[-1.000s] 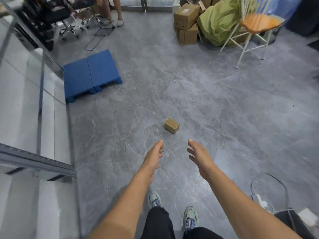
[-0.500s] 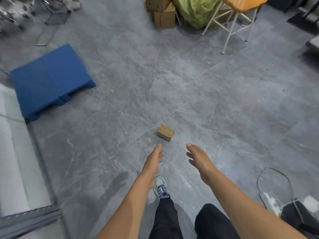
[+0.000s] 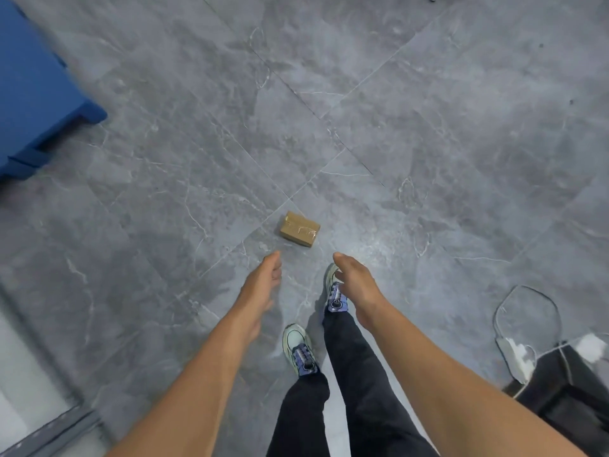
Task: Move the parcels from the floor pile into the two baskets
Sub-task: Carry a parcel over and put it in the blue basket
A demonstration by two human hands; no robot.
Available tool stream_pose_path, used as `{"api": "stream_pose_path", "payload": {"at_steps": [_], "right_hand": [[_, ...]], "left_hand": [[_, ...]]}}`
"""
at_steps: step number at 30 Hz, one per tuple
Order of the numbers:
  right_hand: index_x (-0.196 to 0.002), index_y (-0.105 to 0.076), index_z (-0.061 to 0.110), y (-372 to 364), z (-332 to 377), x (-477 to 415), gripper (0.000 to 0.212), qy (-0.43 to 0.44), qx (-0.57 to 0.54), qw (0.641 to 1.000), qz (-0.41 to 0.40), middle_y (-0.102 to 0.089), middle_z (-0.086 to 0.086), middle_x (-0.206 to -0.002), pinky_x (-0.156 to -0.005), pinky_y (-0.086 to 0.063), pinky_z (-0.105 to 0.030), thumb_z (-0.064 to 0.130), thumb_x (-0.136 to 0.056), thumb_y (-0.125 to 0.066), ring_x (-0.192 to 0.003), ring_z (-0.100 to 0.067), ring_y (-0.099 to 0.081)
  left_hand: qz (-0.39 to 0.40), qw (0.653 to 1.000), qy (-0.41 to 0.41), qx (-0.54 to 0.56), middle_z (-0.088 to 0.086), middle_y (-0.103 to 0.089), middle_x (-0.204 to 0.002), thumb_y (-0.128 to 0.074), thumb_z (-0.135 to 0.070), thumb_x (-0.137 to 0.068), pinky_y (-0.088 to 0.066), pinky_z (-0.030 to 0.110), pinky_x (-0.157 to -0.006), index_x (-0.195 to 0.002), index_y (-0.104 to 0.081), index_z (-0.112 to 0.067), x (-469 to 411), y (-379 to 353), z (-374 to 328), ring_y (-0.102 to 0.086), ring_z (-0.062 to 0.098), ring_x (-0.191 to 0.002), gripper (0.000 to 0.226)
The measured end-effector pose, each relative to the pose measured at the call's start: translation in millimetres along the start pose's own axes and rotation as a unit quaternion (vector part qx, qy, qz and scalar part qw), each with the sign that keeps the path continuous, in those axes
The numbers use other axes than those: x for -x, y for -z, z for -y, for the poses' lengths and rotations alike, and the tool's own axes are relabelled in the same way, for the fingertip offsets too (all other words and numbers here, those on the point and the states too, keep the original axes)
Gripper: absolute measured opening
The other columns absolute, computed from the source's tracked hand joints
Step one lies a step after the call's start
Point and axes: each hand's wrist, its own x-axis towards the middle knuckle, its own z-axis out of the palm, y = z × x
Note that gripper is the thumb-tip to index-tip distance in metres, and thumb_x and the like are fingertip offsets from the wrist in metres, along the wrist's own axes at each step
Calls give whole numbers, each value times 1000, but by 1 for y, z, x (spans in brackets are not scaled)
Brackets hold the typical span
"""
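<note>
On the grey tiled floor (image 3: 428,127), close to where four tiles are meeting at a corner, a single small brown parcel (image 3: 300,229) is lying flat on its broad face, taped across the top. Its long axis is running from upper left to lower right in the view, roughly along one grout line and across the other, with one long side facing the person. No other parcel is showing, so this is probably the last of the pile (or one that strayed from it), and it is sitting alone in open floor, well apart from everything else.

Just short of it, the left hand (image 3: 263,285) and right hand (image 3: 357,285) are reaching forward side by side, palms turned inward toward each other, fingers loosely spread and slightly curled. Both are empty and neither is touching the parcel. Held this way, they seem to be framing the box for a two-sided grab, one hand for each short end, though it looks small enough for one hand.

Below the hands, the shoes (image 3: 301,352) are stepping toward the parcel, the right foot ahead, which suggests the person is closing in and beginning to bend.

At the left edge of the floor a blue pallet (image 3: 36,100) is lying flat. At the lower right a dark bin (image 3: 566,387) with a wire loop beside it is partly showing; whether it is one of the two baskets I cannot tell.
</note>
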Motion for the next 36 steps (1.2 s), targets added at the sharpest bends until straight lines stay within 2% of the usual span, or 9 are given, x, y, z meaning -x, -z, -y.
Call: {"api": "stream_pose_path", "payload": {"at_steps": [4, 11, 14, 17, 21, 24, 27, 31, 36], "right_hand": [[-156, -45, 17, 0, 2, -81, 58, -33, -1, 999, 1, -45, 1, -160, -124, -33, -48, 47, -106, -51, -146, -21, -43], [-156, -44, 15, -4, -14, -206, 58, -93, -4, 996, 3, -42, -3, -162, -122, -33, -51, 47, -107, -48, -147, -26, -42], [-158, -41, 15, -7, -24, -254, 62, -119, -11, 993, -2, -39, -3, -164, -123, -32, -51, 49, -107, -46, -149, -25, -40], [-160, -37, 17, -8, -38, -302, 64, -135, -17, 991, -6, -37, -3, -165, -124, -31, -50, 51, -106, -45, -150, -25, -39], [-160, -35, 14, -13, -57, -364, 68, -162, -41, 985, -32, -38, -5, -164, -123, -33, -49, 55, -106, -43, -147, -27, -42], [-162, -34, 15, -20, -69, -402, 75, -193, -76, 977, -46, -37, -3, -166, -123, -34, -49, 62, -104, -45, -147, -29, -43], [-162, -32, 15, -26, -83, -431, 79, -205, -105, 972, -52, -33, -3, -168, -124, -32, -49, 65, -103, -44, -150, -29, -38], [-164, -27, 13, -38, -91, -461, 78, -191, -131, 972, -42, -30, -1, -169, -126, -28, -46, 63, -105, -39, -153, -23, -33], [-158, -41, 13, -56, -92, -480, 79, -194, -155, 968, -31, -49, -2, -158, -125, -30, -43, 69, -103, -38, -143, -20, -48]], "left_hand": [[-7, 1000, 24, -11, 2, -54, -152, -37, -58, -107, -34, 48, -117, -150, -52, -21, -80, -10, -17, -49, 18, -139, 59], [-3, 997, 56, -47, 3, -49, -156, -37, -56, -108, -36, 38, -100, -153, -48, -20, -214, -29, -23, -46, 21, -141, 59], [-2, 995, 76, -66, 2, -46, -158, -40, -62, -104, -36, 43, -110, -145, -51, -29, -273, -32, -17, -44, 21, -144, 54], [-2, 993, 84, -82, -1, -39, -163, -39, -64, -103, -30, 50, -121, -157, -40, -29, -334, -35, -2, -38, 20, -148, 64], [26, 991, 91, -98, -9, -46, -141, -35, -64, -105, -31, 39, -106, -153, -45, -29, -409, -41, 12, -43, 14, -133, 60], [43, 989, 103, -99, -9, -51, -143, -37, -68, -101, -30, 38, -108, -149, -50, -31, -463, -45, 26, -46, 11, -126, 62], [42, 988, 116, -97, -9, -45, -144, -35, -72, -99, -30, 40, -103, -154, -42, -32, -500, -48, 35, -41, 12, -124, 68], [31, 989, 123, -78, 1, -36, -165, -30, -76, -100, -26, 49, -120, -160, -35, -29, -534, -49, 40, -37, 22, -147, 77], [49, 989, 119, -68, 2, -41, -162, -25, -73, -103, -28, 45, -113, -157, -41, -25, -543, -48, 38, -43, 15, -135, 74]]}}
